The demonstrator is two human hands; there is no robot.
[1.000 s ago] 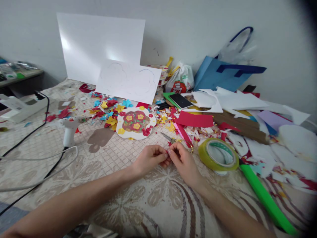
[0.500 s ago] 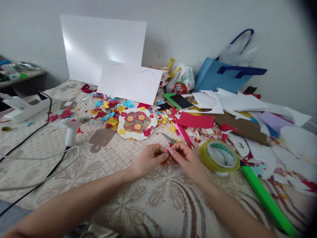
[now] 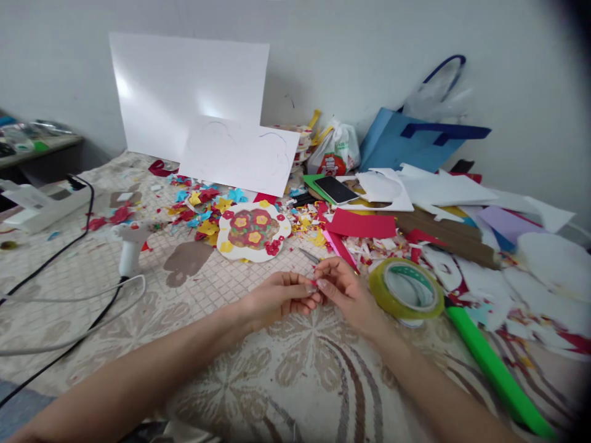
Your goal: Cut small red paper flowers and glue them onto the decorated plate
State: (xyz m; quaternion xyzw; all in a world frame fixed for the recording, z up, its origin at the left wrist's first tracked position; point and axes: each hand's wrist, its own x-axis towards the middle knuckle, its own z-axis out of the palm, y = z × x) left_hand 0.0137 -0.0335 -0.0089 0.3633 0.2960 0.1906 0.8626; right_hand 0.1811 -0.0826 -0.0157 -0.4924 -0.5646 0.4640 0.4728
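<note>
Nearest, low over the patterned cloth of the table (image 3: 295,369): left hand (image 3: 277,298) and right hand (image 3: 344,292), fingertips meeting in the middle. Pinched between them, a tiny red scrap (image 3: 314,283), held just above the cloth, too small to tell its shape. Both grips closed down to thumb-and-fingertip pinches on that scrap, other fingers curled in, nothing else held. By the look of it, fine fingertip work on the scrap in hand, whether folding or peeling is hard to say. Calls next for a steady, light pinch and small moves, so as not to tear or drop so small a piece.

Just right of the right hand, flat on the table: a roll of tape (image 3: 406,288), and beside it a green tube (image 3: 489,363) running toward the near right edge. Just beyond the fingers, scissors (image 3: 308,254), partly hidden. Farther left, a glue gun (image 3: 129,246) with its cord trailing. Beyond, a white disc with paper flowers (image 3: 253,231) amid coloured paper bits, a red sheet (image 3: 362,223), a phone (image 3: 336,189). Farthest, against the wall: a white board (image 3: 189,92) and a blue bag (image 3: 415,144).
</note>
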